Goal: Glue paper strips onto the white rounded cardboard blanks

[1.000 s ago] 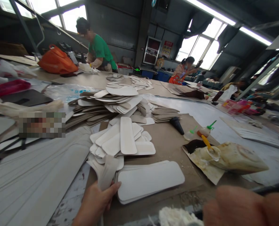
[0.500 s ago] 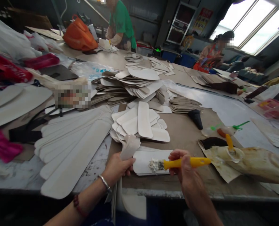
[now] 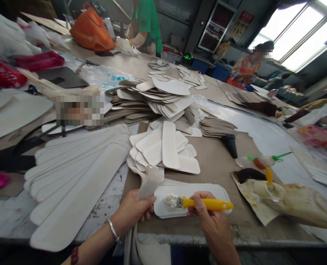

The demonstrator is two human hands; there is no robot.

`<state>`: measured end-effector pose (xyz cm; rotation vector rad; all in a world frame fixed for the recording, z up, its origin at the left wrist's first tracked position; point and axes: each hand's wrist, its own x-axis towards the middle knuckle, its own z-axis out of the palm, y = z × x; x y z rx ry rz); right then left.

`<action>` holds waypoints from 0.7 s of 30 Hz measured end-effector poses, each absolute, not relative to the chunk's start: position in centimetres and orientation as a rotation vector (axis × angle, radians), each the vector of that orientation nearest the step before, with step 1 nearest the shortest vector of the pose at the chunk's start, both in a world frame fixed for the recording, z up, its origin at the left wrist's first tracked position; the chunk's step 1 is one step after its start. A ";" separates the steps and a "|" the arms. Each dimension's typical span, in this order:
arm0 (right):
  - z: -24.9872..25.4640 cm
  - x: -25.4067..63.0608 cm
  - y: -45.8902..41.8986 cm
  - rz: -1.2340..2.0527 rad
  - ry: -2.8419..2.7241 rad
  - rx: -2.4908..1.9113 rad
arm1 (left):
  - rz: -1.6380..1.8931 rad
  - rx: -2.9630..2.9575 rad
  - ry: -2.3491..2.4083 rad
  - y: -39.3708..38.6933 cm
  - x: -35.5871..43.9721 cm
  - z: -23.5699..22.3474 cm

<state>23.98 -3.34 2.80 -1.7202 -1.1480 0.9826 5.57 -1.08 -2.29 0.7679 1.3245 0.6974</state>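
Note:
My right hand [image 3: 211, 215] grips a brush [image 3: 207, 203] by its yellow handle. White paste clings to the brush head, which rests on the left part of a white rounded board piece [image 3: 218, 191] lying on others. Curled around a bent bunch of pale strips [image 3: 152, 180], my left hand [image 3: 136, 208] is closed just left of that piece. More long strips hang below the hand over the table edge. Behind is a loose pile of white pieces [image 3: 170, 145]. Long white pieces [image 3: 80, 198] lie fanned out on the left.
Taller stacks of pieces [image 3: 155, 97] stand farther back. At right are a black cone-shaped object [image 3: 229, 145], clear bottles with green tips [image 3: 265, 161] and a pale stained container [image 3: 298, 191] with a yellow handle. An orange bag [image 3: 91, 31] lies at the back. Two people [image 3: 148, 25] work beyond the table.
The brush in my right hand has moved left across the top board piece, uncovering its right end. My left hand keeps hold of the bent strips. The whole view has shifted slightly.

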 end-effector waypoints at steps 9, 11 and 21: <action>1.8 24.5 -3.5 0.786 -1.217 -1.757 | 0.667 0.766 1.338 -1.2 5.6 -2.2; 1.9 25.2 -3.8 0.677 -1.249 -1.771 | 0.657 0.766 1.341 -1.2 5.6 -2.3; 1.1 25.5 -4.3 0.555 -1.421 -1.687 | 0.686 0.788 1.431 -1.8 5.6 -3.4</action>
